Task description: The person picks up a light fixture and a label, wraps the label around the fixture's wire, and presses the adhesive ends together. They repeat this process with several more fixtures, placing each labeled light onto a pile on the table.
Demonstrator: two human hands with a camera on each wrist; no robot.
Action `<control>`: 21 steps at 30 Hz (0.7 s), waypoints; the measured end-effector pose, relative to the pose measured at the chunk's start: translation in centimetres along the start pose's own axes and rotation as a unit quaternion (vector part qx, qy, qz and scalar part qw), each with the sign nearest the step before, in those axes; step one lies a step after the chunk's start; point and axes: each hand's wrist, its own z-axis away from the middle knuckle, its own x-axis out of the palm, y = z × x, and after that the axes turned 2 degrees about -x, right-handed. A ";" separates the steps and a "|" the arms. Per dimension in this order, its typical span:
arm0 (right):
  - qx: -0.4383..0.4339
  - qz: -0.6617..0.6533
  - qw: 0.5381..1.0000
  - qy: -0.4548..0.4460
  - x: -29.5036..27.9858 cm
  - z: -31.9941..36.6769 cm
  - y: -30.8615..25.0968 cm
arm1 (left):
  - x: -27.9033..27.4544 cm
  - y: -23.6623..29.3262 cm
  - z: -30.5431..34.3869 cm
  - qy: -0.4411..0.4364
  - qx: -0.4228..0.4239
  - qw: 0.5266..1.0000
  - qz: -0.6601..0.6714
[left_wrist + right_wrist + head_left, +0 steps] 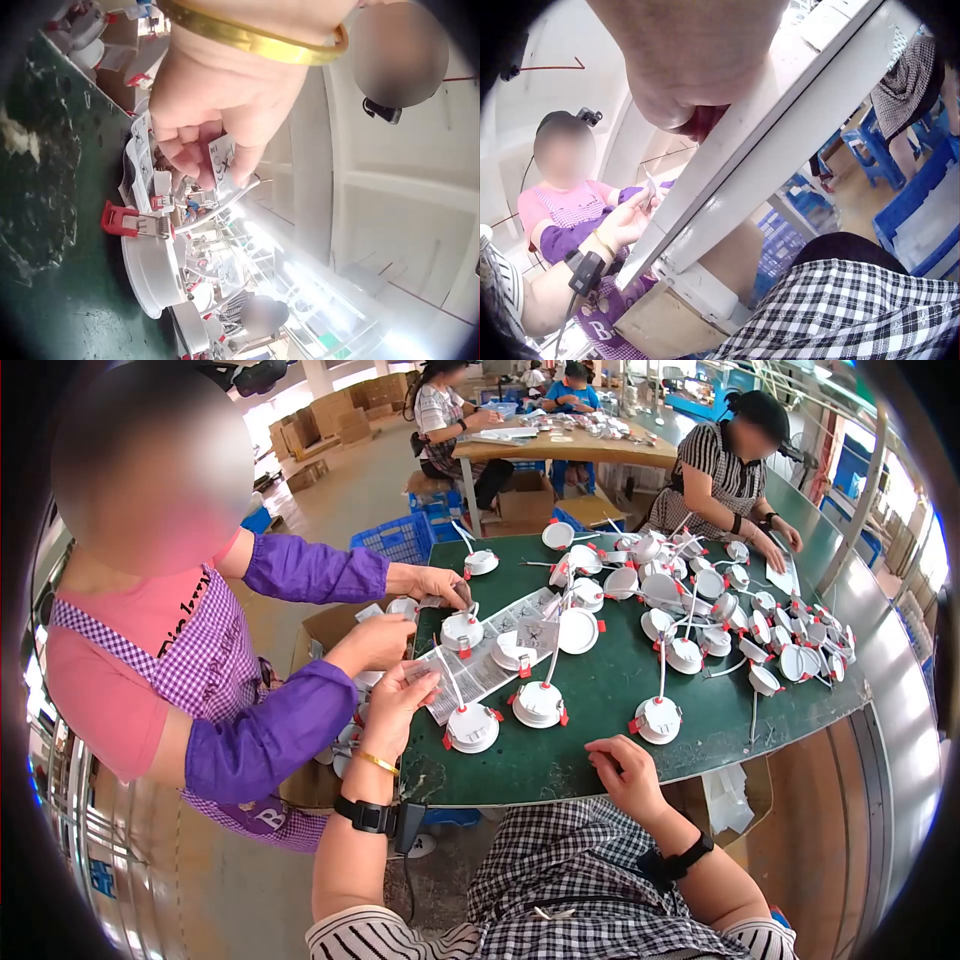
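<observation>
My left hand (398, 705) pinches a small printed label (222, 163) between thumb and fingers, beside a white round lamp (472, 728) with red clips and an upright cable. In the left wrist view that hand (217, 105) is above and beyond a lamp housing (151, 274). At the green table's front edge, my right hand (628, 775) has its fingers loosely bent and shows nothing in them. The right wrist view shows the same hand (697, 60) over the table edge, its fingertips mostly hidden. Printed label sheets (490, 655) lie flat among lamps.
At the left, a person in purple sleeves (265, 735) reaches over the table (600, 760) to another lamp (461, 630). Many lamps (662, 590) crowd its right half. Someone in stripes (700, 480) works at the far side. An open box (325, 630) stands at the left.
</observation>
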 end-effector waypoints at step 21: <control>-0.008 -0.021 1.000 0.004 -0.1 0.1 0.1 | 0.5 -0.1 2.8 -0.043 -0.069 0.993 0.083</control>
